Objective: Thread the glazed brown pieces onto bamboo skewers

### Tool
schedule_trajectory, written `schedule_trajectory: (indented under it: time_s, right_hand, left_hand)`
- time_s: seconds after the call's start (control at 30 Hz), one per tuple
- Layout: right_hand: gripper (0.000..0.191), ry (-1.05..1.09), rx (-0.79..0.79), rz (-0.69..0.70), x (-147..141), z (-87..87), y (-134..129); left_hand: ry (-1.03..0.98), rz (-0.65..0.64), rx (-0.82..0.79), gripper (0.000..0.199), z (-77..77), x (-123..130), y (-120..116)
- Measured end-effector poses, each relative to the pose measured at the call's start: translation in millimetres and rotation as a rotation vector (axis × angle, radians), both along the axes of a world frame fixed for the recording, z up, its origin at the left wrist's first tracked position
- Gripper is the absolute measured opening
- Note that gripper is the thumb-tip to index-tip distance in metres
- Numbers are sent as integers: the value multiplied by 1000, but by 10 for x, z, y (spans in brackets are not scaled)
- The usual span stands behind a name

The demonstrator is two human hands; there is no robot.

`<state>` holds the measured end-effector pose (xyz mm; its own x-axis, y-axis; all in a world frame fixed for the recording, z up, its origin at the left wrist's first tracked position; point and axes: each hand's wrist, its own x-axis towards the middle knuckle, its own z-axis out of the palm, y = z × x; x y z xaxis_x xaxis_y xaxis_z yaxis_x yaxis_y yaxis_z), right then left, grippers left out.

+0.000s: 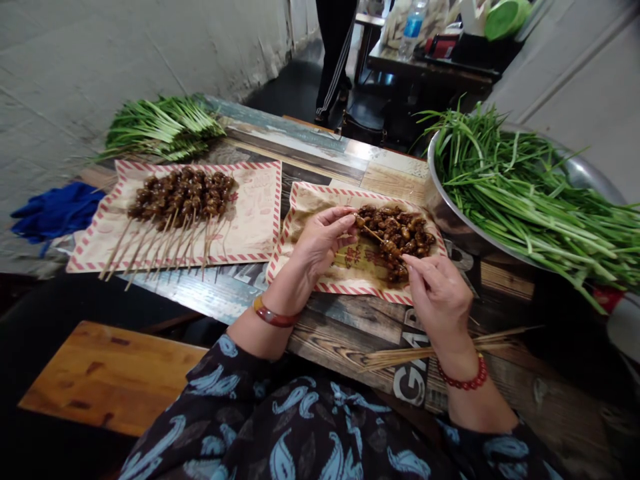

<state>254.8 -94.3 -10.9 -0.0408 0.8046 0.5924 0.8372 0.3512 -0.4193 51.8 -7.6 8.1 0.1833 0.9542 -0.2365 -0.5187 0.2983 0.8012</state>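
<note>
A thin wooden skewer (371,233) slants between my hands over the right paper sheet. My left hand (323,243) pinches its left end, where a small brown glazed piece sits at the fingertips. At the other end, my right hand (440,293) has thumb and forefinger closed on another glazed brown piece (391,251); the exact grip is partly hidden. Below and behind lies a heap of loose brown glazed pieces (413,230) on the red-striped paper sheet (325,193). To the left, several loaded skewers (183,193) rest on a second striped sheet (260,233), bare sticks toward me.
Bare skewers (400,357) lie near the table's front edge. A metal basin (437,180) of green chives (525,180) stands right. A chive bundle (160,130) and blue gloves (57,210) are left. Beyond are a person's legs (333,53) and another table (380,60). A wooden stool (115,377) sits lower left.
</note>
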Motion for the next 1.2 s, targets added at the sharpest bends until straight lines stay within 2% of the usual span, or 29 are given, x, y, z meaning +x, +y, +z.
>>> schedule_trajectory:
  time_s: [0.3,0.57,1.03,1.2]
  right_hand:
    - [24,29,-1,36,11,-60,26]
    - [25,35,-2,56,11,-42,20]
    - [22,64,-21,40,-23,-69,34]
    - [21,100,2,67,-17,-69,50]
  left_hand:
    - [19,3,12,22,-42,28,10]
    - [55,-7,43,24,-47,40,2]
    - [104,10,163,30,-104,145,-48]
    - [21,-13,178,35,-83,148,-68]
